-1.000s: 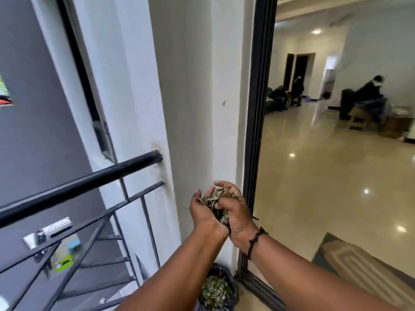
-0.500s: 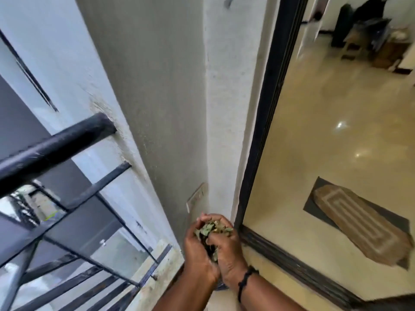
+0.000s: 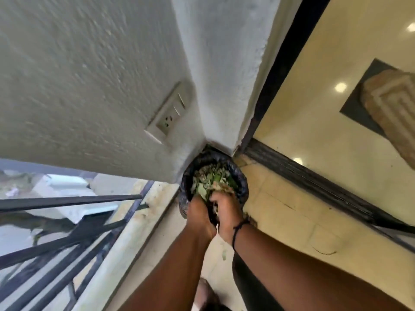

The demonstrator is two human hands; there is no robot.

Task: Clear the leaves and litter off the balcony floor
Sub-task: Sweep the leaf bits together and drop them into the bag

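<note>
Since the earlier frame both hands have dropped from chest height to the mouth of the bin, and the view has tilted down to the balcony corner. Nearest, two bare forearms enter from 6 o'clock. The left hand [image 3: 198,212] and right hand [image 3: 226,213] sit side by side, touching, at the near rim of the black bag-lined bin [image 3: 241,182]; their fingers are curled down round a clump of leaves [image 3: 211,182] and partly buried in it. A dark cord bracelet [image 3: 238,230] circles the right wrist. A few leaf scraps show below the wrists, near 6 o'clock. The bin stands on the balcony floor [image 3: 287,223], against the wall corner. At 8 o'clock runs the black railing [image 3: 67,200]. At 10 o'clock, a wall socket [image 3: 167,117]. At 2 o'clock, past the door track [image 3: 314,182], lies a mat [image 3: 390,113].
</note>
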